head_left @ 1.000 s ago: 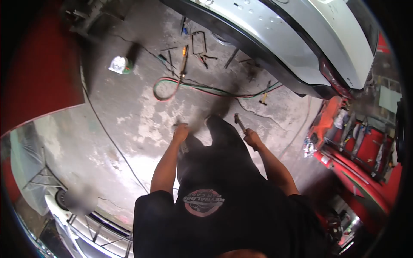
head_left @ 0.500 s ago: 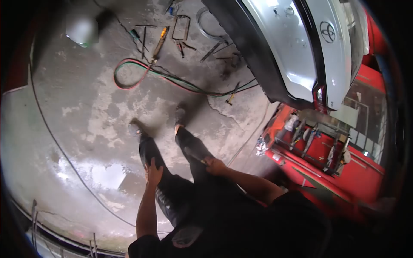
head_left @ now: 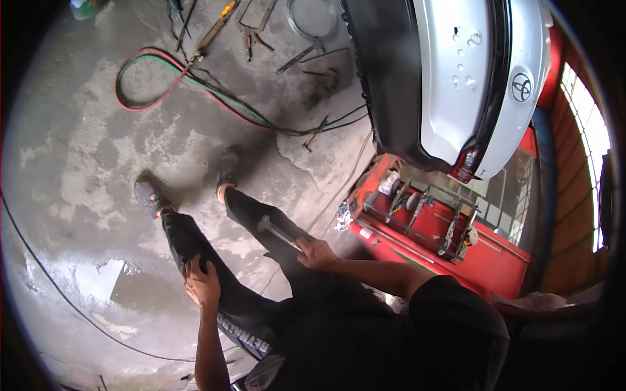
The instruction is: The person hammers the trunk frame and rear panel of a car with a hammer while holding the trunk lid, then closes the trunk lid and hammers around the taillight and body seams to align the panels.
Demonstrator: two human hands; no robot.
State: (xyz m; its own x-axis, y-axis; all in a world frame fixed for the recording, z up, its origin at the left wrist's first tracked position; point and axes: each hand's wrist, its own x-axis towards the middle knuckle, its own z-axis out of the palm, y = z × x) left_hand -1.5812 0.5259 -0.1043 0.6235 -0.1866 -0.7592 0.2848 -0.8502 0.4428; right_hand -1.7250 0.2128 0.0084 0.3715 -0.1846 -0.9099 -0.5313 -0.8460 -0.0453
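Note:
My left hand [head_left: 202, 281] lies on the dark trouser leg near the knee, its fingers spread and holding nothing. The fingers of my right hand [head_left: 316, 254] are wrapped round the handle of a small hammer [head_left: 280, 233]. The hammer's head points away from me, over the other trouser leg. Beyond my shoes, a loop of red and green hose [head_left: 153, 51] lies on the concrete floor. A second hammer-like tool [head_left: 316, 133] lies by the hose, nearer the car.
A silver car's rear panel [head_left: 456, 85] with a black bumper [head_left: 388, 78] stands at upper right. Below it is a red tool cart [head_left: 424, 228] with tools. A torch [head_left: 215, 29], clamp [head_left: 253, 40] and coiled wire [head_left: 290, 23] lie ahead. A dark cable [head_left: 65, 296] crosses the left floor.
The view has turned, so the floor items, car and cart appear further left. My left hand stays on the leg, and the hammer in my right hand shows more clearly.

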